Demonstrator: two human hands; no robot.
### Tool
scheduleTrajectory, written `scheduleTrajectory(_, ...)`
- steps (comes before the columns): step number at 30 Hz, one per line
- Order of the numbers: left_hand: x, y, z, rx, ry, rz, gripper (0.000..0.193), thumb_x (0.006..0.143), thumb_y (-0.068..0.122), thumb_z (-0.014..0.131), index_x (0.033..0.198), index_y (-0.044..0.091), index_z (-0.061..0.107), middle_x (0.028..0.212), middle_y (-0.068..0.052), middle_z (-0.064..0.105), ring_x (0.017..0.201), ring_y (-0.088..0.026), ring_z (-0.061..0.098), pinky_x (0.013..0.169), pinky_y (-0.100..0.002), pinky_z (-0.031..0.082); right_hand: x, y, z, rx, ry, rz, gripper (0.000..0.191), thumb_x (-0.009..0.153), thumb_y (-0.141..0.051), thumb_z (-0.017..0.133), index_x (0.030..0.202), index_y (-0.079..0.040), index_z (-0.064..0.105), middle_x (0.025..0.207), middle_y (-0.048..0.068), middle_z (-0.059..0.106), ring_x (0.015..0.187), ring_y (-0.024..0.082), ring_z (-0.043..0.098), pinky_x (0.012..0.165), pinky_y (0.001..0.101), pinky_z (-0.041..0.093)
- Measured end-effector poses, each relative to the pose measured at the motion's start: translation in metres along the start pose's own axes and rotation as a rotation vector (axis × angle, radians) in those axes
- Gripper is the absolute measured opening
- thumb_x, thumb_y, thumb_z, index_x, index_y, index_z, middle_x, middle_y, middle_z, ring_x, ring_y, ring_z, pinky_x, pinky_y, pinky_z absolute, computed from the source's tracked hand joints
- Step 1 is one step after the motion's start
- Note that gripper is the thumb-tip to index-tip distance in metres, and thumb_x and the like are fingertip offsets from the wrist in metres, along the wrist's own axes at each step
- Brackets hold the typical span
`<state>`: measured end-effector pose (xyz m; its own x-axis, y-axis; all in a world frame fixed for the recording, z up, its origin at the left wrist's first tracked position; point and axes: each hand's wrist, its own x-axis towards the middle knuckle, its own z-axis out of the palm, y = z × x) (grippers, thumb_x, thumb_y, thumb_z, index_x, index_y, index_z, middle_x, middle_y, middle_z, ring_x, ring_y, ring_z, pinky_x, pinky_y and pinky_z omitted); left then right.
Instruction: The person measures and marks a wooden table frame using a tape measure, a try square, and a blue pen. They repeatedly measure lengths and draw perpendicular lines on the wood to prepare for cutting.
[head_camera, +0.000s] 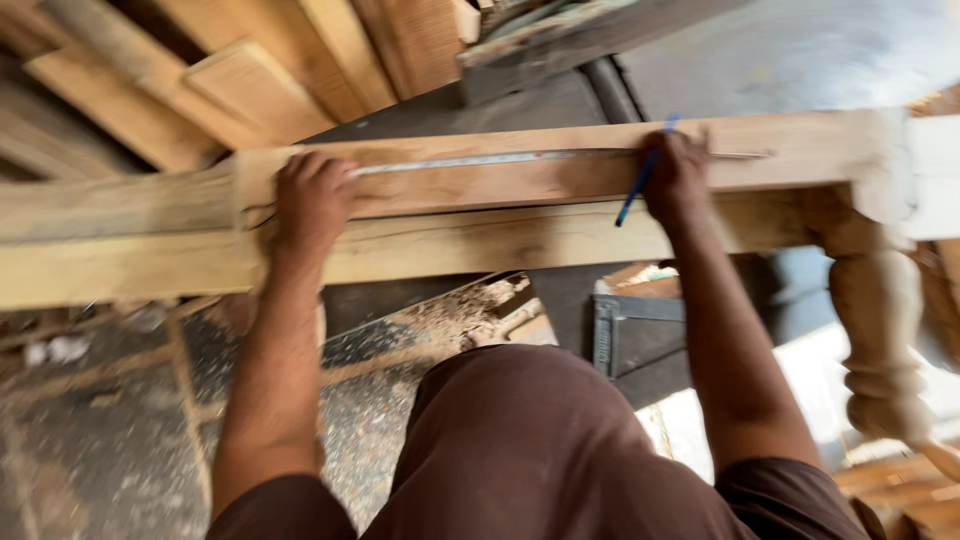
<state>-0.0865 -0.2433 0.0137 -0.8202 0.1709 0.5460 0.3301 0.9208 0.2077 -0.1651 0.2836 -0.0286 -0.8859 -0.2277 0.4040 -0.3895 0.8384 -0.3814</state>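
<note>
tape measure (470, 161) on beam (560, 180) | left hand (312, 200) left end | right hand (675, 180) right, with pencil (640, 180)

open: floor (90, 440) below beam (480, 240) | blocked: stacked planks (250, 80) behind, turned leg (880, 330) right

Two hands rest on one long wooden beam: one left hand (312, 200) and one right hand (676, 178). There is one metal ruler (470, 161), one blue pencil (642, 176), one turned wooden leg (880, 300), and several stacked planks (250, 80), too overlapped to count exactly.
</note>
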Motion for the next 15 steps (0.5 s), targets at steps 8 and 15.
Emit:
scheduleTrajectory(8,0.017,-0.011,-0.017,0.014,-0.261,-0.284,0.009,0.089,0.023,0.081,0.089,0.015,0.075,0.088,-0.006,0.072,0.088,-0.030,0.067,0.075,-0.047,0.054,-0.003,0.005,0.000,-0.162,0.001,-0.037,0.003,0.111,-0.015,0.063,0.111,-0.012,0.063,0.111,0.004,0.070,0.135,0.030,0.055,0.129,0.0647,0.012)
scheduleTrajectory(15,0.012,-0.011,-0.012,0.086,-0.163,-0.211,0.007,0.091,0.020,0.078,0.089,0.014,0.076,0.093,-0.006,0.071,0.091,-0.031,0.066,0.078,-0.046,0.054,-0.001,0.008,0.000,-0.076,0.016,-0.021,0.005,0.110,-0.015,0.062,0.114,-0.012,0.065,0.114,0.007,0.067,0.137,0.033,0.052,0.127,0.0648,0.014)
